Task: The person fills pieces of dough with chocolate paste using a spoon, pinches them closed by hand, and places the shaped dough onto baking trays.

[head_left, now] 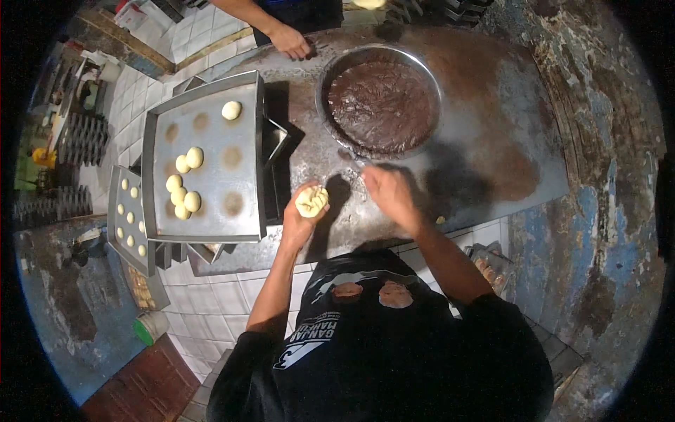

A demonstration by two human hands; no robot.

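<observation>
My left hand (297,224) is closed around a piece of pale yellow dough (312,202), holding it up over the near part of the table. The top of the dough is creased and gathered into folds. My right hand (391,197) grips a small metal spatula (362,162); dark brown paste (345,154) sits on its tip. That tip is just below the near rim of a wide metal bowl (438,91), which holds a thick layer of dark brown paste (383,102). Most of the spatula's handle is hidden by my fingers.
Left of my hands, a raised metal tray (246,204) carries several pale dough balls (191,202). A lower tray (149,261) beside it holds more. Another person's hand (290,42) rests at the table's far edge. A worn wall (590,141) borders the right side.
</observation>
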